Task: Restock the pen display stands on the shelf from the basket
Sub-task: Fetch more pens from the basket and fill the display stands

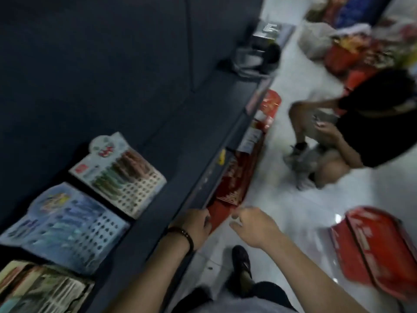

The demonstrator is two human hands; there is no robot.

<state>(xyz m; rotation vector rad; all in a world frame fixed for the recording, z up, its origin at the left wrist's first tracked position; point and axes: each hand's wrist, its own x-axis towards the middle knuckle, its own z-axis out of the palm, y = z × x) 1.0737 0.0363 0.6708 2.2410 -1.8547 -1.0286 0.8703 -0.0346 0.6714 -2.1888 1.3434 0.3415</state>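
- 3 pen display stands sit side by side on the shelf [180, 132], tilted towards the aisle so their holes face a shopper: a white one [117, 175], a blue one [65, 224] and a third [40, 288] at the near edge.
- The white and blue stands show many bare holes, so restocking looks unfinished.
- The red basket [372, 251] lies on the floor [293, 199], well apart from the shelf.
- The left hand [194, 224] is at the shelf's front edge; its fingers are hidden, so I cannot tell its grip.
- The right hand [252, 224] hangs loosely curled, holding nothing.
- Another person [361, 132] crouches further along.
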